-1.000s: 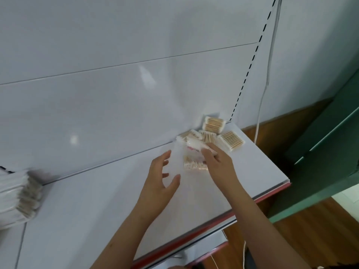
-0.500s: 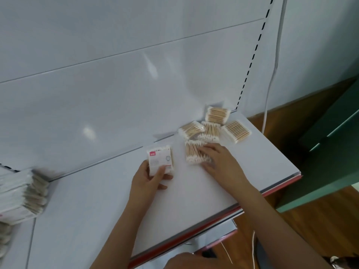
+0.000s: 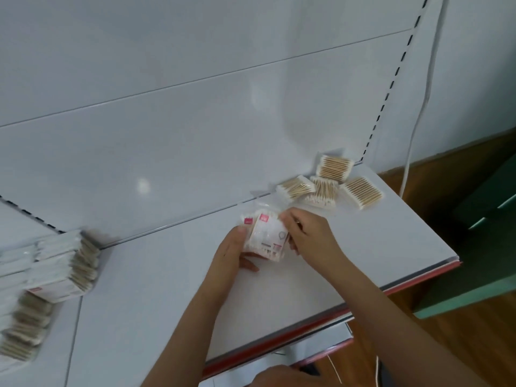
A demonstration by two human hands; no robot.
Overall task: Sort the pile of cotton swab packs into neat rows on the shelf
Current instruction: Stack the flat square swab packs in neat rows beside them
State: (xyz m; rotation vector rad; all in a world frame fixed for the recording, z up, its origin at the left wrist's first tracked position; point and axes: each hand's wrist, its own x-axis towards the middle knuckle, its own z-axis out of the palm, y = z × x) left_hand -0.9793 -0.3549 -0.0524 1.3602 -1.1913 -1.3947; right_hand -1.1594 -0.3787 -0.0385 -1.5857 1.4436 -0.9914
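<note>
Both hands are working over the white shelf [image 3: 377, 247]: the left hand [image 3: 229, 251] is gripping two cotton swab packs [image 3: 265, 236] from the left with thumb and fingers curled round them, and the right hand [image 3: 307, 233] is pinching the same pair from the right. The packs are being held together just above the shelf, near its middle. The film looks slick, so the front pack could be slipping out of line and the pair fanning apart. Each pack is a flat clear sleeve with a white label and pink tag, apparently facing up. Four loose packs [image 3: 329, 185] are lying scattered by the back corner; stacked rows [image 3: 64, 263] are sitting at the left, blurred.
</note>
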